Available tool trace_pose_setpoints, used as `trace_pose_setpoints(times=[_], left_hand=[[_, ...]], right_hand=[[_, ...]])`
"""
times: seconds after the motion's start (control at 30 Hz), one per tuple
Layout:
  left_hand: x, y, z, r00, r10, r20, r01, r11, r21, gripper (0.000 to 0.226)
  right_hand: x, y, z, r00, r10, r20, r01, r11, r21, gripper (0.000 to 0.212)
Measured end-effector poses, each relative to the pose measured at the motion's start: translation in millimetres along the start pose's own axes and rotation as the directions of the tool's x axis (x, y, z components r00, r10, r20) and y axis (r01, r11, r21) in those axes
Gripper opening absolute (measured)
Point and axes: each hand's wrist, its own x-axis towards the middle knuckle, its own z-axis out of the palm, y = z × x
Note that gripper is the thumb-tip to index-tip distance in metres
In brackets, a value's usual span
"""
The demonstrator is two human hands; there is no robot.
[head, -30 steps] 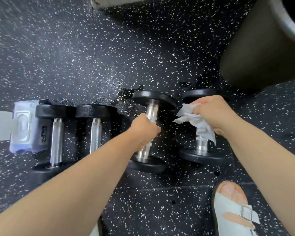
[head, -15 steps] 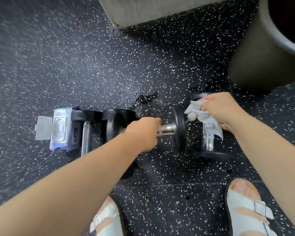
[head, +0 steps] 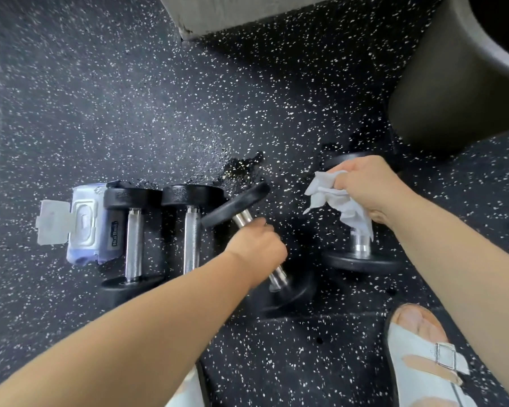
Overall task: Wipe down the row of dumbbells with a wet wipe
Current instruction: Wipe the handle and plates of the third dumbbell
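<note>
Speckled floor (head: 130,113) — left hand (head: 254,248) grips tilted dumbbell (head: 236,205) — right hand (head: 368,186) holds wipe (head: 332,195).

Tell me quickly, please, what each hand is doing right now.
Left hand: grips the handle of the tilted dumbbell.
Right hand: holds the crumpled wet wipe.

Bare forearms end in the left hand (head: 257,248) and right hand (head: 370,189). The right sandal (head: 415,345) is white, double-strapped, with a silver buckle (head: 445,359); the left sandal (head: 185,390) shows only a white edge.
</note>
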Motion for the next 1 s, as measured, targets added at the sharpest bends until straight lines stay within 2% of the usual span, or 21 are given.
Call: trace_pose_setpoints(times=[0.23, 0.3, 0.37, 0.4, 0.47, 0.5, 0.53, 0.57, 0.6, 0.63, 0.67, 0.73, 0.83, 0.9, 1.0], left_hand=[[25.4, -11.6, 12.1, 0.981, 0.182, -0.07, -0.172, 0.977, 0.125, 0.019], [27.8, -14.8, 21.0, 0.972, 0.181, -0.149, -0.17, 0.982, 0.087, 0.02], [23.4, -16.3, 25.6, 0.97, 0.121, -0.211, -0.118, 0.993, 0.027, 0.013], [19.1, -16.5, 25.2, 0.969, 0.063, -0.239, -0.07, 0.997, -0.023, 0.018], [7.4, -16.0, 21.0, 0.954, -0.145, -0.264, 0.079, 0.967, -0.243, 0.042], [-1.2, -16.1, 16.0, 0.925, -0.303, -0.228, 0.188, 0.888, -0.419, 0.048], [-9.4, -15.2, 12.4, 0.867, -0.478, -0.138, 0.292, 0.713, -0.637, 0.049], [-16.2, -13.5, 9.3, 0.796, -0.605, 0.003, 0.351, 0.458, -0.817, 0.046], [-18.9, -10.9, 9.5, 0.746, -0.644, 0.17, 0.367, 0.185, -0.912, 0.04], [-19.5, -7.2, 9.1, 0.724, -0.609, 0.323, 0.378, -0.041, -0.925, 0.037], [-15.6, -1.9, 12.5, 0.722, -0.543, 0.429, 0.392, -0.19, -0.9, 0.039], [-2.0, 12.7, 20.5, 0.735, -0.437, 0.52, 0.383, -0.365, -0.848, 0.045], [21.4, 28.2, 29.9, 0.695, -0.464, 0.549, 0.258, -0.552, -0.793, 0.044], [30.2, 28.9, 34.4, 0.681, -0.476, 0.557, 0.187, -0.623, -0.76, 0.038], [31.7, 26.5, 36.7, 0.703, -0.452, 0.549, 0.154, -0.657, -0.738, 0.033]], right_hand=[[1.3, 3.8, 8.4, 1.0, 0.001, 0.022, 0.0, 0.999, -0.037, 0.027], [2.5, 5.5, 10.0, 1.0, 0.014, 0.017, -0.014, 1.0, -0.008, 0.026], [3.7, 6.7, 13.9, 0.999, 0.033, 0.009, -0.033, 0.999, 0.004, 0.024], [4.4, 7.1, 16.8, 0.999, 0.047, 0.006, -0.047, 0.999, 0.02, 0.022], [5.7, 5.1, 22.2, 0.997, 0.08, -0.002, -0.08, 0.992, 0.099, 0.012], [5.2, 2.1, 24.1, 0.993, 0.115, 0.012, -0.116, 0.978, 0.172, 0.007], [4.9, -1.3, 25.5, 0.987, 0.156, 0.05, -0.163, 0.95, 0.266, 0.003], [4.4, -4.6, 27.3, 0.977, 0.183, 0.107, -0.21, 0.904, 0.372, 0.005], [4.7, -5.7, 28.9, 0.967, 0.19, 0.167, -0.248, 0.846, 0.472, 0.014], [4.4, -6.1, 31.3, 0.96, 0.179, 0.216, -0.269, 0.805, 0.529, 0.024], [5.1, -5.3, 34.9, 0.954, 0.175, 0.243, -0.283, 0.794, 0.538, 0.034], [6.1, -2.2, 43.4, 0.945, 0.198, 0.26, -0.308, 0.803, 0.51, 0.04], [7.4, 6.6, 54.5, 0.918, 0.257, 0.302, -0.382, 0.774, 0.505, 0.034], [6.6, 8.2, 59.3, 0.906, 0.295, 0.304, -0.412, 0.784, 0.465, 0.031], [2.1, 4.4, 65.9, 0.906, 0.309, 0.288, -0.415, 0.78, 0.468, 0.03]])
